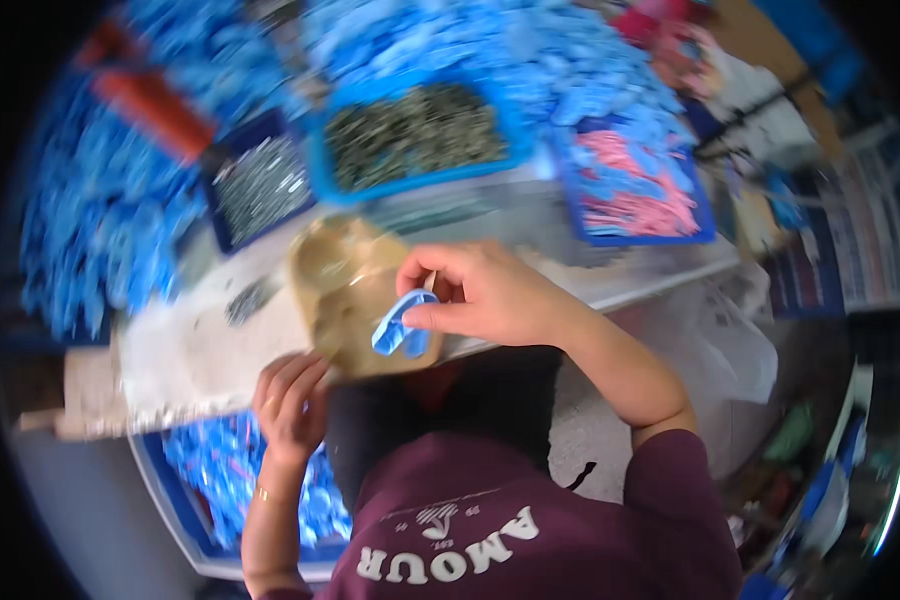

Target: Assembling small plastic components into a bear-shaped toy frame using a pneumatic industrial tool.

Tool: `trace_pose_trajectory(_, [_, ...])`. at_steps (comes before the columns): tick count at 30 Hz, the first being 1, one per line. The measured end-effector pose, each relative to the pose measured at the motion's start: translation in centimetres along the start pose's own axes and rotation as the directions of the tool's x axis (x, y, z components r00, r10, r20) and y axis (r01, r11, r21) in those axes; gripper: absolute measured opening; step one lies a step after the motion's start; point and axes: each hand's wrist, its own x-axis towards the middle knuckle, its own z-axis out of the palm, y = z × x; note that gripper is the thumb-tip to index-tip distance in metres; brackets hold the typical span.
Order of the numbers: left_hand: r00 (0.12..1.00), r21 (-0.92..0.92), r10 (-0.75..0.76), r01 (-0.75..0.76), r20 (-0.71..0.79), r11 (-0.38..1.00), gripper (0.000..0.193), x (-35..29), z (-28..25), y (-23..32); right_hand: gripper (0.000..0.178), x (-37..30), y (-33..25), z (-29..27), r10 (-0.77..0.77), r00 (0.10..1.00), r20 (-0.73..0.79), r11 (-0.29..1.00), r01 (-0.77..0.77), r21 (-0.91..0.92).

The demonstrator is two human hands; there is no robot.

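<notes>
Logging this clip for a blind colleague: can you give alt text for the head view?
The right hand pinches a small blue plastic piece over a tan block on a workbench. The left hand rests at the bench's near edge, with trays of blue, grey and pink parts behind.

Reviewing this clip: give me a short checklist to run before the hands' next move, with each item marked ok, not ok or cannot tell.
1. Right hand grips the blue plastic clip between thumb and fingers: ok.
2. Clip sits over the tan block at the table's near edge: ok.
3. Left hand curled at the block's lower left edge: ok; whether it holds anything: cannot tell.
4. Blue tray of small dark metal parts lies behind the block: ok.
5. Picture sharp enough to judge the clip's alignment: not ok, blurred.
</notes>
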Motion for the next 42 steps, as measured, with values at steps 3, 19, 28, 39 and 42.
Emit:
trace_pose_trajectory(3, [1.0,0.016,-0.026,0.026,0.014,1.0,0.015,0.1,-0.1,-0.2,0.02,-5.7,3.1,-4.7,0.108,0.989,-0.103,0.95,-0.072,0.305])
trace_pose_trajectory(19, [0.998,0.048,-0.041,0.038,0.054,0.998,0.012,1.8,1.0,-0.3,0.038,-39.4,13.2,-40.2,0.036,-0.273,-0.961,0.899,-0.412,0.15])
trace_pose_trajectory(28, [0.997,0.076,-0.06,0.056,0.052,0.996,0.01,2.2,-0.4,0.7,0.021,-25.0,8.8,-28.7,0.575,0.554,-0.602,0.741,-0.664,0.097])
trace_pose_trajectory(39, [0.999,-0.002,-0.029,0.03,0.036,1.0,0.013,2.6,0.6,1.6,0.021,0.6,10.5,-21.5,-0.388,0.702,-0.597,0.603,-0.297,-0.741])
trace_pose_trajectory(42, [0.998,-0.004,-0.052,0.052,0.018,0.999,0.02,2.2,0.6,1.7,0.024,3.0,12.0,-22.6,-0.412,0.678,-0.609,0.57,-0.33,-0.753])
